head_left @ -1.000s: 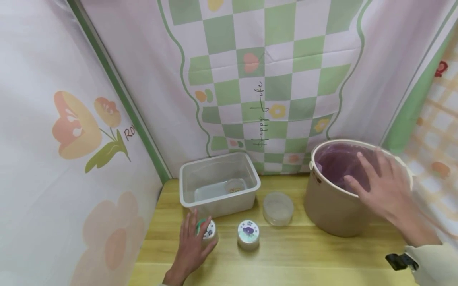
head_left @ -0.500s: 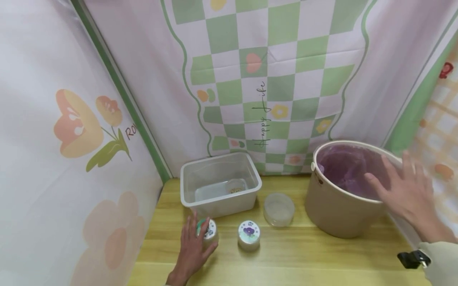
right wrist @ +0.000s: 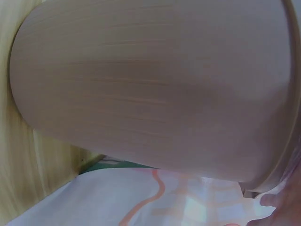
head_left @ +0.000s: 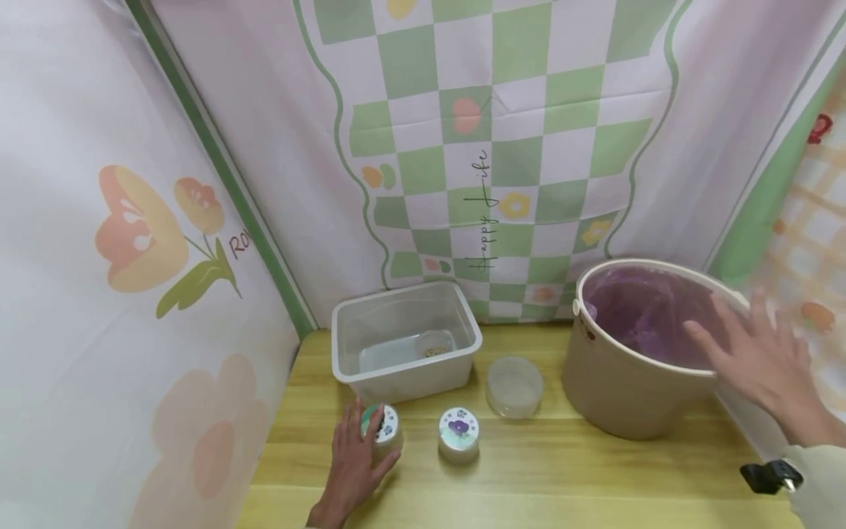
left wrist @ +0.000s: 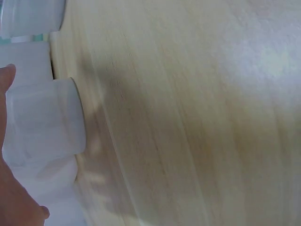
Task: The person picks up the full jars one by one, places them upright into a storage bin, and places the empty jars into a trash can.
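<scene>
- At the near edge of the wooden table [head_left: 529, 477], my left hand [head_left: 353, 470] wraps fingers and thumb around a small lidded cup [head_left: 382, 427]. Grasping it; cup stands upright on the wood.
- Left wrist view: same cup [left wrist: 44, 120] seen side-on, translucent white wall, my thumb tip [left wrist: 7, 75] against it. Bottom end sits on the table.
- Just beside that cup, to its right, a second lidded cup [head_left: 459, 433] with a purple flower print on the lid. Upright, not touched, a small gap between the two.
- Further right and slightly back, a clear round lid [head_left: 514, 383] lies flat on the table, between the second cup and the bucket.
- Behind the two cups, a clear plastic tub [head_left: 405, 345], rectangular, open top. Inside it a small clear cup [head_left: 432, 344] with some brownish bits in the bottom.
- Right side: beige bucket [head_left: 628, 382] with a purple bag lining it, standing on the table near the right edge.
- My right hand [head_left: 760, 360] hovers over the bucket's right rim, fingers spread and straight, released, holding nothing. Motion-blurred, so I can't tell if it touches the rim.
- Right wrist view: only the bucket wall [right wrist: 150, 84] close up, with patterned cloth below it.
- Farthest back: checkered green-and-white backdrop [head_left: 489, 147], floral panels on both sides.
</scene>
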Demonstrator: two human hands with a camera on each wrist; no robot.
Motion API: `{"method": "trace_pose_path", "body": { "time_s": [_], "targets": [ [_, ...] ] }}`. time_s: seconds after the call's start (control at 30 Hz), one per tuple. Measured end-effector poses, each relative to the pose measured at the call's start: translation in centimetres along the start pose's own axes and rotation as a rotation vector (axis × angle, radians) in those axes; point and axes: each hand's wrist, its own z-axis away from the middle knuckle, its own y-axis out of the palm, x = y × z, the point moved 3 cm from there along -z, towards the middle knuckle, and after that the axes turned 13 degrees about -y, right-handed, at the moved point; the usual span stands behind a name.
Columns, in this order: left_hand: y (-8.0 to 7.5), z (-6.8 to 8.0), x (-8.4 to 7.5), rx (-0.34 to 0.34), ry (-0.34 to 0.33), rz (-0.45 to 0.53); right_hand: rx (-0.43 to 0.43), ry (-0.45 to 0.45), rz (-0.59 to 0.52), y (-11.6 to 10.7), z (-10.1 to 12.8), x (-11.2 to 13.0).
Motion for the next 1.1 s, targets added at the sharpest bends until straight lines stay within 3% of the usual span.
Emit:
{"method": "trace_pose_path", "body": {
  "time_s": [0.23, 0.67, 1.1],
  "targets": [
    [0.4, -0.1, 0.1, -0.003, -0.002, 0.004, 0.070, 0.029, -0.009, -0.1, 0.2, 0.2],
    [1.5, 0.0, 0.0, 0.003, -0.036, 0.074, 0.111, 0.053, -0.030, -0.1, 0.3, 0.1],
    [2.6, 0.2, -0.2, 0.047, -0.181, 0.262, 0.161, 0.079, -0.041, -0.2, 0.1, -0.1]
  ]
}}
